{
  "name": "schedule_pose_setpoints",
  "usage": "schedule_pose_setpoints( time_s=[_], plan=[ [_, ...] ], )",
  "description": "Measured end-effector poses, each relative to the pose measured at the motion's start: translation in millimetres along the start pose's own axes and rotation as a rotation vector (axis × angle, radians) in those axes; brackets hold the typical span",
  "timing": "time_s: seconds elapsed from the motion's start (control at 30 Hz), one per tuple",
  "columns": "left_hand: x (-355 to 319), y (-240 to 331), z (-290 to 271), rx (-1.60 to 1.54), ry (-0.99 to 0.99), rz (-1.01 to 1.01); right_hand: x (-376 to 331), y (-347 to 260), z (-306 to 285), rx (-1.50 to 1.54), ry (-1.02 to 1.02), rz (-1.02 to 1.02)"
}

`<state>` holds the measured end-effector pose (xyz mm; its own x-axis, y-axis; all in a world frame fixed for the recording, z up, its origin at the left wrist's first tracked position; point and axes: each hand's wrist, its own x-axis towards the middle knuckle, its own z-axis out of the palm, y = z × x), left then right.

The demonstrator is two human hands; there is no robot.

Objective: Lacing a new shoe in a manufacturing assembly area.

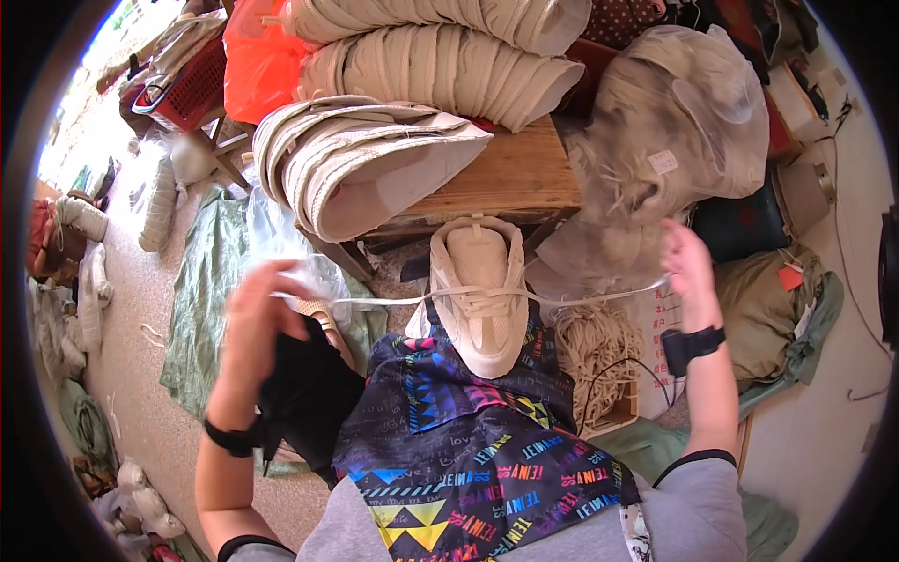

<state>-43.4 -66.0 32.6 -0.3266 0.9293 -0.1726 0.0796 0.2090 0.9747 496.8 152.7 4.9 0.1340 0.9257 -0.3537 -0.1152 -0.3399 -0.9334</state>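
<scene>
A cream sneaker upper [479, 328] rests on my lap, on a dark apron [487, 440] with colourful print, its toe toward me. An off-white shoelace [393, 302] runs through the sneaker's front and stretches out to both sides. At the left, my left hand [255, 304] is closed around one end of the lace, partly smeared by motion. My right hand [688, 262], raised on the other side, pinches the opposite end. Both stretches of lace look nearly straight. Loose laces [599, 361] lie heaped in a box beside my right knee.
Stacked cream shoe uppers [365, 169] lie on a wooden bench [524, 178] ahead. A clear plastic bag [679, 122] of pale material stands right of it, with an orange bag [257, 66] at the far left. Green sheeting [201, 281] covers floor to the left.
</scene>
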Motion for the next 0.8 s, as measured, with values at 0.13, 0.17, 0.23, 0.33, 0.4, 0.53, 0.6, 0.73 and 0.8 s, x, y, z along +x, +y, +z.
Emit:
schedule_pose_setpoints(
  time_s=[0.13, 0.17, 0.23, 0.33, 0.4, 0.53, 0.6, 0.73, 0.8],
  plan=[
    [6.8, -0.2, 81.1, 0.036, -0.342, -0.083, -56.5, 37.1, 103.7, -0.415, -0.466, -0.018],
    [10.9, -3.5, 93.2, 0.040, -0.337, -0.083, -67.9, 47.5, 121.4, -0.459, -0.525, -0.053],
    [20.1, -13.3, 114.0, 0.066, -0.298, -0.045, -84.4, 61.5, 141.2, -0.581, -0.605, -0.210],
    [29.6, -43.0, 135.0, 0.185, -0.205, 0.204, -92.1, 71.5, 149.3, -0.689, -0.634, -0.454],
    [29.4, -49.0, 142.5, 0.246, -0.227, 0.120, -107.1, 53.3, 154.0, -0.948, -0.549, -0.427],
    [17.8, -47.9, 152.7, 0.335, -0.331, 0.068, -103.6, 59.2, 147.0, -0.950, -0.483, -0.428],
    [17.5, -50.3, 152.2, 0.327, -0.388, 0.093, -104.9, 57.9, 146.8, -0.961, -0.476, -0.409],
    [23.3, -48.0, 152.0, 0.388, -0.434, 0.102, -103.3, 59.0, 148.8, -0.907, -0.476, -0.386],
    [25.8, -43.9, 151.4, 0.373, -0.502, -0.081, -100.1, 60.7, 150.4, -0.864, -0.484, -0.372]
  ],
)
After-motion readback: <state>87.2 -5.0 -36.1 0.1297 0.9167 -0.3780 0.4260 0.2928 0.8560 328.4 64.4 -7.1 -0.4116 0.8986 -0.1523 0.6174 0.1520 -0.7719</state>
